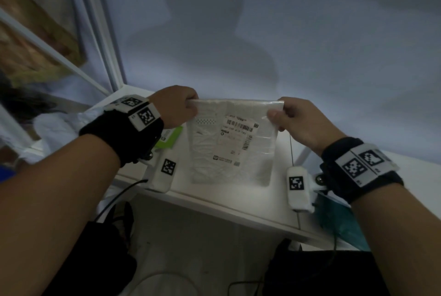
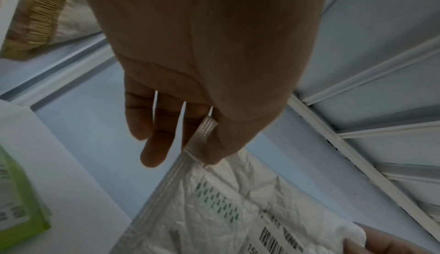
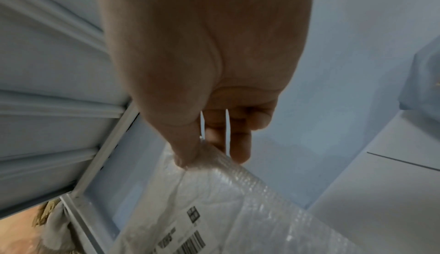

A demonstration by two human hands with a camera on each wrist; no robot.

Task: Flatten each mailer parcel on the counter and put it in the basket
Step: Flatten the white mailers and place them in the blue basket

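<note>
Overhead, a white bubble mailer parcel (image 1: 232,143) hangs held up above the white counter (image 1: 238,202), pinched at its two far corners. The left hand (image 1: 175,107) grips the far-left corner, thumb and curled fingers (image 2: 152,126) closed on the mailer's ribbed clear strip (image 2: 202,135). The right hand (image 1: 298,121) pinches the far-right corner between thumb and fingers (image 3: 239,145), where bubble lining shows. A shipping label (image 1: 238,132) with a barcode faces the person. A green-edged packet (image 1: 170,137) lies on the counter to the left, partly under the left wrist. A teal item (image 1: 338,219) sits at the counter's near-right edge. Both wrists wear black bands with square-coded markers (image 1: 146,116).
</note>
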